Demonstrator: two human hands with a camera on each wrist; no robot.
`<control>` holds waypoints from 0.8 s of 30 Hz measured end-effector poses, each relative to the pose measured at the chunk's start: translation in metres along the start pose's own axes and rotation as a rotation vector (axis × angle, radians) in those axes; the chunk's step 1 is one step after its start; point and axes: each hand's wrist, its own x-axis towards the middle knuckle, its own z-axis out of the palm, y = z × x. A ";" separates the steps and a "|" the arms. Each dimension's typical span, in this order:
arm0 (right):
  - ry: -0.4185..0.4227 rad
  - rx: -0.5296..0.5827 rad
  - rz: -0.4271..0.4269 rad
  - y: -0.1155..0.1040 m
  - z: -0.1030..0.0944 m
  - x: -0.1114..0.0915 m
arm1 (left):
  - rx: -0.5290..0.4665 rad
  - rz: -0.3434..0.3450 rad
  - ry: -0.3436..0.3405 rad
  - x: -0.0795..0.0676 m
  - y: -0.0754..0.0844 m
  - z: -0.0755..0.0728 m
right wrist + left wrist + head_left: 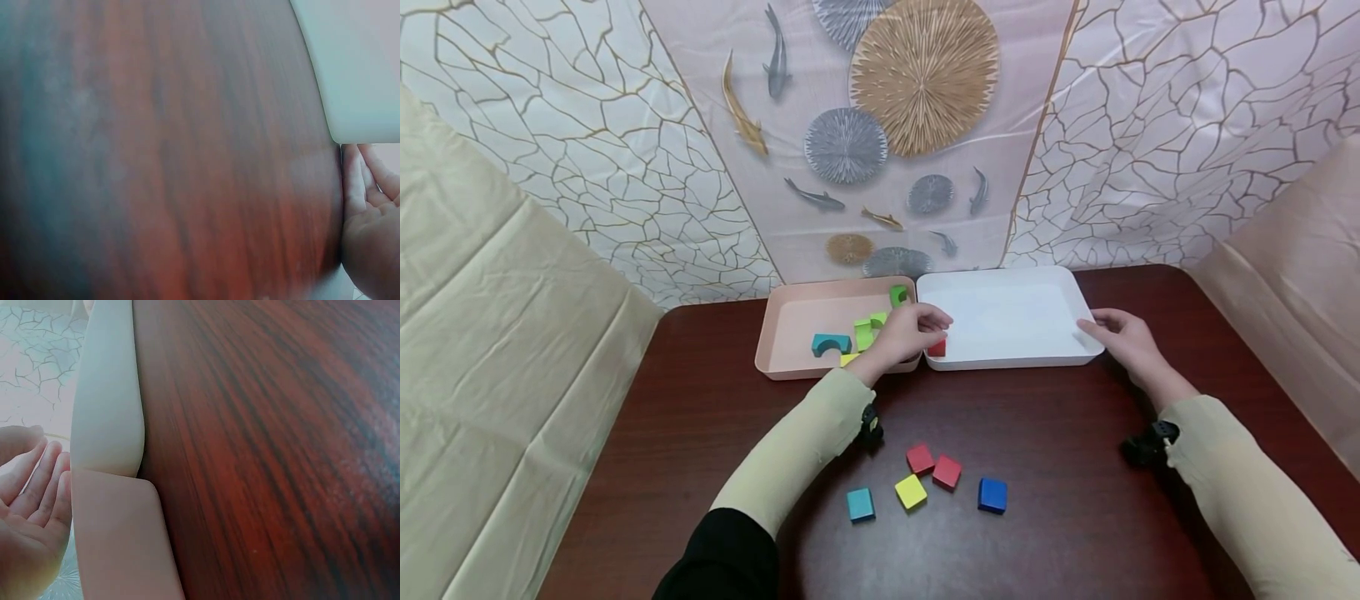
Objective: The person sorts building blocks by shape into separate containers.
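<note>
A person's left hand [913, 329] reaches over the near left corner of a white tray [1003, 317], its fingers loosely curved and the thumb slightly apart, with nothing visible between them. A red block [937, 348] sits in that corner just below the thumb; whether thumb and block touch cannot be told from this angle. At the tray's opposite side, the right hand [1120, 337] holds the white rim, thumb laid over the edge and fingers along the outside. Close against the white tray on the left stands a pink tray [793, 321], partly covered by the left wrist. In it lie a green arch [898, 295] near the far right corner, light green pieces [863, 336] around the middle right, a blue arch [831, 344] nearer the front, and a yellow piece [847, 360] partly hidden by the wrist. Nearer the wearer, on the dark reddish surface [1037, 433], two red cubes [947, 472] lie just beside each other, with a yellow cube [911, 492] next to them, a teal cube [861, 505] to the left and a blue cube [992, 496] to the right. Behind the trays hangs a cloth [925, 217] printed with fish and round discs.
</note>
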 end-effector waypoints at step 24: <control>0.001 -0.005 0.014 -0.001 0.000 0.000 | -0.097 0.021 0.058 -0.031 0.010 -0.016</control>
